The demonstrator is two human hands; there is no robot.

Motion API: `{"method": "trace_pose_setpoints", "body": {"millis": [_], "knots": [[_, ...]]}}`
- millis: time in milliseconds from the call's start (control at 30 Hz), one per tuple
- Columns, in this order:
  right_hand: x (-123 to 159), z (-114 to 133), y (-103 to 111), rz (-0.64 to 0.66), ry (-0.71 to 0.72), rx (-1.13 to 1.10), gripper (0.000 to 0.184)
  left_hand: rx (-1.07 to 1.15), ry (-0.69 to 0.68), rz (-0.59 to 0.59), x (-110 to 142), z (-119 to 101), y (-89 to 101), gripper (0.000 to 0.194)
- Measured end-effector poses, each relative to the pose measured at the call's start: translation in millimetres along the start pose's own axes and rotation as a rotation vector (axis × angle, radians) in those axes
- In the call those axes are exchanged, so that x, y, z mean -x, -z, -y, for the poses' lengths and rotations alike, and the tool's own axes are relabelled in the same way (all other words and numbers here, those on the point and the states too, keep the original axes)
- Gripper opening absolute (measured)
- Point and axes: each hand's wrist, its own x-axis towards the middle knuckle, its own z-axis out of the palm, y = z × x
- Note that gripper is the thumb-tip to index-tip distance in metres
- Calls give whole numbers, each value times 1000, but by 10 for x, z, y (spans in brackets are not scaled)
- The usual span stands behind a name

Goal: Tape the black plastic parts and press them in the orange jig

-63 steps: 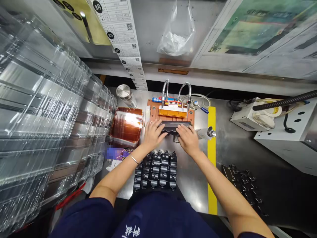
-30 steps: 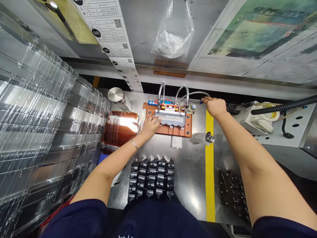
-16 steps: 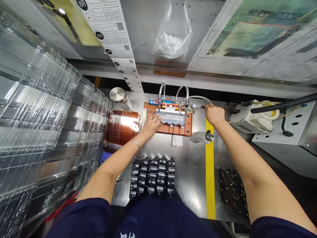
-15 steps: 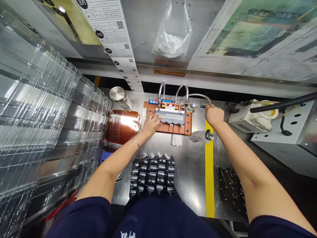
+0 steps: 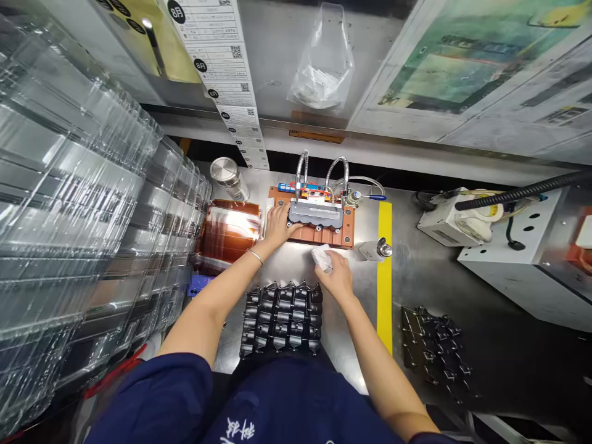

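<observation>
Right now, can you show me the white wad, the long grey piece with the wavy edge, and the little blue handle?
White wad [image 5: 320,255]: head view, on its crumpled upper side.
Long grey piece [image 5: 317,214]: head view, middle of its flat face.
Blue handle [image 5: 378,197]: head view, middle of its grip.

The wad [image 5: 321,257] is white; the part [image 5: 317,214] grey (base [image 5: 319,236] orange-brown).
</observation>
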Motion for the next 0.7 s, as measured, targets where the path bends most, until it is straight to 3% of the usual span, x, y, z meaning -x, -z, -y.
{"method": "trace_pose_setpoints", "body": {"millis": [100, 167, 300, 367, 433, 600, 700], "knots": [[-180, 93, 169, -306, 43, -53, 46, 12, 29, 26, -7, -7, 10, 67], [-322, 292, 137, -385, 4, -43, 45, 26, 31, 24, -5, 1, 7, 66], [-479, 819, -169, -212, 155, -32, 42, 49, 48, 28, 5, 36, -23, 62], [-501, 919, -246, -172, 189, -26, 42, 57, 56, 31, 8, 47, -32, 63], [-512, 809, -194, -212, 137, -15, 42, 71, 61, 28, 7, 44, -31, 69], [-373, 121, 190, -411, -111, 34, 47, 112, 71, 27, -10, 8, 11, 74], [-83, -72, 198, -389, -67, 37, 48, 110, 77, 59, -16, -38, 68, 72]]}}
